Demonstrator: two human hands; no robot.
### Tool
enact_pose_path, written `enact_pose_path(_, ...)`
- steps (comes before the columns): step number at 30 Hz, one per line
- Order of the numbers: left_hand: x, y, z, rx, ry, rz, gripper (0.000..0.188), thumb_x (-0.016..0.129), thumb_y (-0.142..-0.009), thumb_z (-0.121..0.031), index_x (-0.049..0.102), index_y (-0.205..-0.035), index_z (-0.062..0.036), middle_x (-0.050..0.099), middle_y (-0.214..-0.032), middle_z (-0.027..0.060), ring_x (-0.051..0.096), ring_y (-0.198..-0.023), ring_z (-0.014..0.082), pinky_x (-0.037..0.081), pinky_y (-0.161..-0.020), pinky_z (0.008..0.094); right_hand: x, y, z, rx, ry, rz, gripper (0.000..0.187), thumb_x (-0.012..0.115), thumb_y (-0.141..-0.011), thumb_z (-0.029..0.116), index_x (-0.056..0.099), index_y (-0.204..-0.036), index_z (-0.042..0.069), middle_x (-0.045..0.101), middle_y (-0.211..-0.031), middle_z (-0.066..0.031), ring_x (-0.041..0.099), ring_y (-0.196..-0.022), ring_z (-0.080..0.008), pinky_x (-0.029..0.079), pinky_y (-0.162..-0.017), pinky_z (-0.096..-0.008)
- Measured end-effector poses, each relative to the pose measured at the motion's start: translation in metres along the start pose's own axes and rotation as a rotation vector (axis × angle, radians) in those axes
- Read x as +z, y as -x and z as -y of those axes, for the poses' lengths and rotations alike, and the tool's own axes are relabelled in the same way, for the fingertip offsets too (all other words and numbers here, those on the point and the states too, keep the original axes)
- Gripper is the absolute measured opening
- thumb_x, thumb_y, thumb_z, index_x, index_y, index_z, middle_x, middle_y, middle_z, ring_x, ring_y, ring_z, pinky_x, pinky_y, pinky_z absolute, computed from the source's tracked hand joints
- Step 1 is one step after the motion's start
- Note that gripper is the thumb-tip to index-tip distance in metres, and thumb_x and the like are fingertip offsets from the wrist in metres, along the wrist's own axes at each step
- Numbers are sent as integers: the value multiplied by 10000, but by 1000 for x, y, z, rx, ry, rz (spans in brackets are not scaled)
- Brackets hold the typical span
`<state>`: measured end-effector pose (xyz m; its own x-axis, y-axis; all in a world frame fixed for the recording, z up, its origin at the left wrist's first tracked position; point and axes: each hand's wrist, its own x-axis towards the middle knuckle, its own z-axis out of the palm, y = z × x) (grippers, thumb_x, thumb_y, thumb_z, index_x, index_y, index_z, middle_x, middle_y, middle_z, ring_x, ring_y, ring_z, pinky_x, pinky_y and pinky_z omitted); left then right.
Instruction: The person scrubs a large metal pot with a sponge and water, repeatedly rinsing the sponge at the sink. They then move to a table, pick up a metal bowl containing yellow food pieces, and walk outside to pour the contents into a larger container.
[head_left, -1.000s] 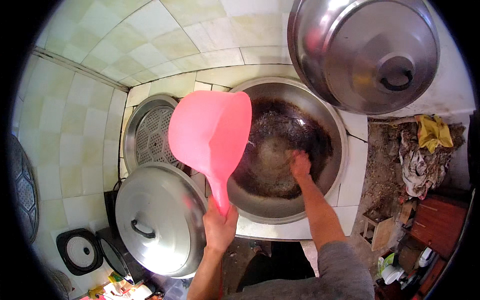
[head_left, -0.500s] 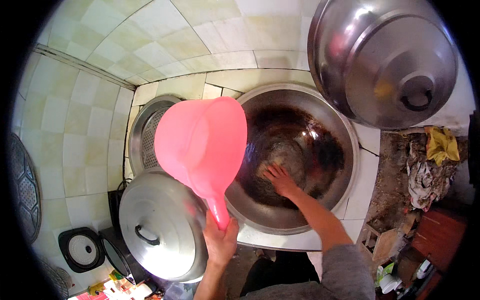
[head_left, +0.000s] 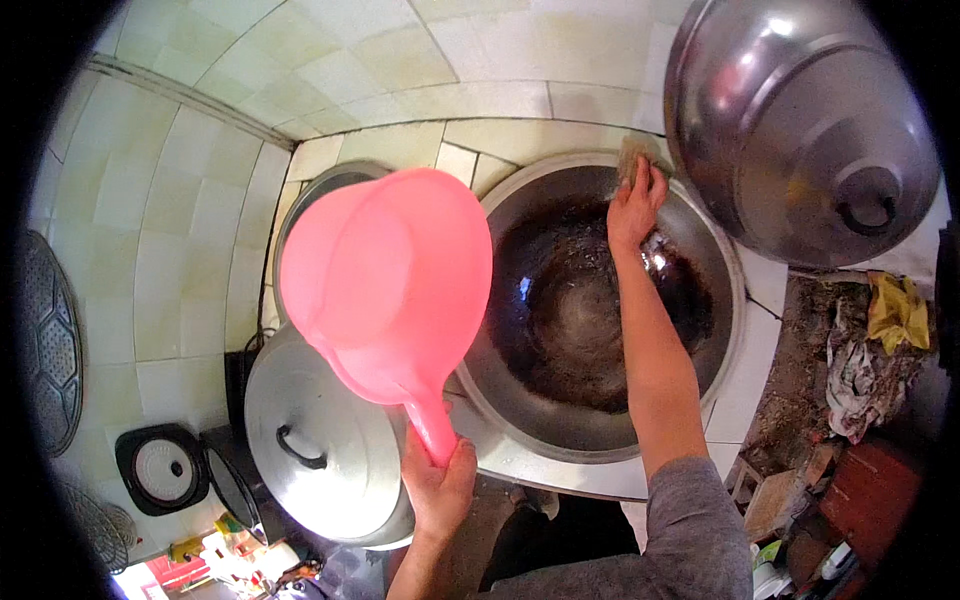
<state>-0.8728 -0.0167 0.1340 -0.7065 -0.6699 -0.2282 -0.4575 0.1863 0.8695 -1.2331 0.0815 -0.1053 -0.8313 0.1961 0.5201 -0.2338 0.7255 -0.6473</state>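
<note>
My left hand is wrapped round the handle of a large pink plastic water dipper, held up left of the wok. A big metal wok, set into a tiled counter, has dark brown stains inside and some shiny wet patches. At its far right rim, my right hand has its fingers closed on a beige, sponge-like pad, whose exact kind I cannot make out. My right forearm reaches across the wok. The dipper partly hides a round metal steamer pan behind it.
A large metal lid leans at the back right. Left of the wok stands a lidded metal pot. A perforated steamer rack is against the left wall. Crumpled yellow bag and other litter lie on the floor at right.
My right hand has moved from the wok's bottom up to its far right rim with the pad. The dipper in my left hand has tipped and shifted slightly left.
</note>
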Motion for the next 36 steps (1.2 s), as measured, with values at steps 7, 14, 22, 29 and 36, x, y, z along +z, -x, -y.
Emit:
enact_pose_path(7, -17, 15, -17, -130, 69, -76, 419, 548, -772, -5, 486, -1181, 59, 541, -826, 33, 501, -708, 95, 431, -656, 238, 55, 51, 93, -411, -392, 499, 347, 517, -730, -50, 617, -1025, 102, 588, -1025, -141, 548, -963, -362, 450, -822, -448)
enact_pose_path(14, -32, 32, -19, -37, 105, -88, 426, 508, -770, 38, 444, -1192, 43, 479, -694, 3, 412, -509, 63, 318, -464, 205, -14, 205, 144, -627, -588, 1068, 303, 614, -715, 67, 669, -998, 156, 562, -1118, -39, 508, -985, -291, 420, -902, -412)
enact_pose_path(22, -40, 63, -35, -47, 233, 40, 387, 523, -787, 28, 482, -1172, 41, 543, -827, 29, 489, -632, 65, 403, -557, 200, -181, 258, 51, -687, -722, 1517, 79, 633, -730, 152, 655, -806, 149, 609, -975, -15, 532, -940, -246, 421, -826, -380)
enact_pose_path(29, -31, 77, -15, 102, 187, 150, 410, 509, -788, 28, 443, -1192, 44, 505, -693, 21, 437, -493, 67, 348, -443, 205, -289, 168, -86, -474, -294, 1564, 42, 644, -741, 162, 639, -762, 126, 618, -915, -35, 553, -928, -249, 432, -827, -387)
enact_pose_path(36, -17, 68, -3, 62, 133, 149, 422, 528, -773, -3, 470, -1187, 49, 519, -796, 30, 465, -629, 79, 385, -582, 220, -177, 86, -128, -391, 388, 1002, 300, 597, -680, 34, 672, -949, 143, 600, -1096, -76, 507, -1097, -276, 427, -924, -434)
